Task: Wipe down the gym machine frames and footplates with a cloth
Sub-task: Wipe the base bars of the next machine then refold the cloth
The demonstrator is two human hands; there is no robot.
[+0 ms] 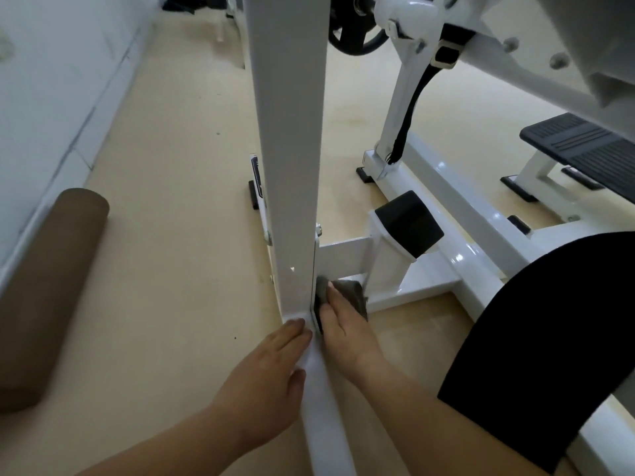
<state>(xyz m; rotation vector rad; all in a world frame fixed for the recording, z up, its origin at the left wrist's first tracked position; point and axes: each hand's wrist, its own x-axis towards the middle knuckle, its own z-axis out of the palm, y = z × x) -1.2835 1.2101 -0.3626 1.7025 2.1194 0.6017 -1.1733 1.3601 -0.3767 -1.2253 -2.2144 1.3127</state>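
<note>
Beige flooring (171, 235) is seen under a white steel frame (292, 166), its base pressed with a grey cloth (355, 297) by the flat right hand (343, 331), flat left hand (271, 379) rested alongside; black ribbed footplate (591, 149) judged unwiped.

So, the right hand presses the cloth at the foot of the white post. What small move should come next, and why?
Probably slide the grey cloth onto the crossbar next to it. The right hand presses it into the bottom corner of the upright post, so that joint is covered, and the left hand rests on the base rail as a brace.
</note>
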